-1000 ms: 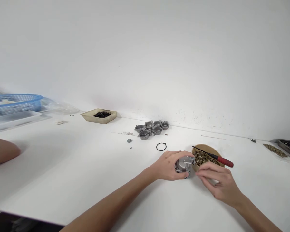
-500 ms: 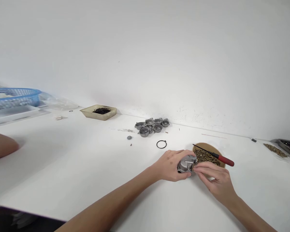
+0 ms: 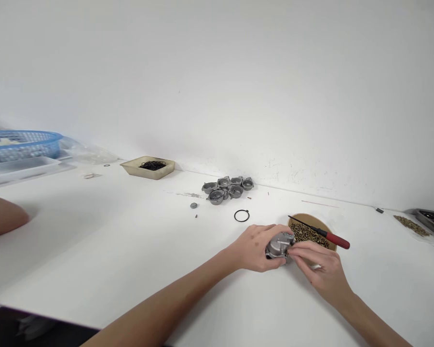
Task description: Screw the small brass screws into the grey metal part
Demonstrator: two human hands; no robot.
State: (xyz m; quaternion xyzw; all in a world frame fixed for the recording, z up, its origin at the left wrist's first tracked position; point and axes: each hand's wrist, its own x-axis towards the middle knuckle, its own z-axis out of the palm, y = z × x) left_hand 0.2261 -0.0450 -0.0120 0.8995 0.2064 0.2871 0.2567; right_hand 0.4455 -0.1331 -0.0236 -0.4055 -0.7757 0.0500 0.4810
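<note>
A grey metal housing (image 3: 278,245) is gripped by my left hand (image 3: 257,248), fingers over its top and thumb below. At its right edge, my right hand (image 3: 320,270) has thumb and fingertips pinched together; whatever lies between them is too small to make out. Just behind my right hand stands a round tan bowl (image 3: 323,222) of brass-coloured screws (image 3: 305,233). Across the bowl rests a screwdriver with a red handle (image 3: 338,240). A black ring (image 3: 241,216) lies flat on the white table, behind my left hand.
Several grey metal cups (image 3: 216,196) are grouped near the wall. Left of them stand a beige tray (image 3: 130,168) of black rings and a blue basket (image 3: 47,144). Screws (image 3: 412,225) and a dark tray (image 3: 432,219) lie far right. Another person's arm (image 3: 5,217) rests at left.
</note>
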